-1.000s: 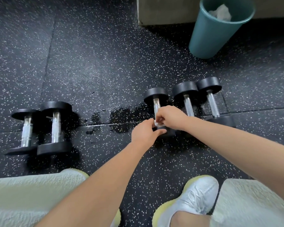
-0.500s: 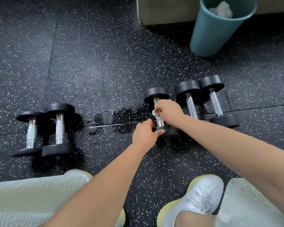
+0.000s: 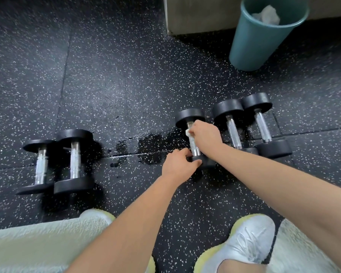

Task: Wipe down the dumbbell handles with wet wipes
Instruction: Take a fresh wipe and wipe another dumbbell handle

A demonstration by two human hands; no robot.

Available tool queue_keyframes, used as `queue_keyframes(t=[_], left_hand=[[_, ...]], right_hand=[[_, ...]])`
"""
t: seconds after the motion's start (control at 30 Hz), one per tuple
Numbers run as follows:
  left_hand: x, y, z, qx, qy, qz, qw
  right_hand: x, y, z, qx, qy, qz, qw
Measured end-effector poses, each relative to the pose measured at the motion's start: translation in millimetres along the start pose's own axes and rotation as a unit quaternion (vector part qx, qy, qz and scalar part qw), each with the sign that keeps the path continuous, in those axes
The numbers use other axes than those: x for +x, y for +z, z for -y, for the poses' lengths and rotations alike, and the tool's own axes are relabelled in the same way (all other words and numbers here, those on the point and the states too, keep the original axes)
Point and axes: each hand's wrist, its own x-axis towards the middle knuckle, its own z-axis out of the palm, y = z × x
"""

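Wipe [image 3: 187,132] in right hand [image 3: 205,133], left hand [image 3: 178,166] seemingly gripping dumbbell [image 3: 189,117]

A black rubber floor [image 3: 106,75] flecked with white spreads under me, with a dark wet patch [image 3: 152,142] along one seam. A teal bin [image 3: 252,40] stands far right, against a grey block [image 3: 197,14], a crumpled white wad [image 3: 268,14] inside. My white shoe [image 3: 250,245] with its yellow sole sits lower right.

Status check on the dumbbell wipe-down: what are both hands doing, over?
Right hand grips wipe round the handle, far end. Left hand holds the dumbbell by its near weight. Nothing blocking; bin stands well behind.
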Motion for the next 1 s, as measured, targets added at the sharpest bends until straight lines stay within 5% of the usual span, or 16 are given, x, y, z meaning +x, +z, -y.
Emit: queue_keyframes(t=[0.67,0.87,1.0], left_hand=[[-4,-5,6,-0.033,-0.115,0.007,0.993],[-4,-4,12,-0.040,-0.137,-0.014,0.990],[-6,-1,9,-0.046,-0.160,-0.025,0.986]], right_hand=[[9,9,8,0.063,-0.037,-0.051,0.996],[-10,2,-4,0.028,-0.151,0.016,0.988],[12,-6,3,0.051,-0.088,-0.013,0.995]])
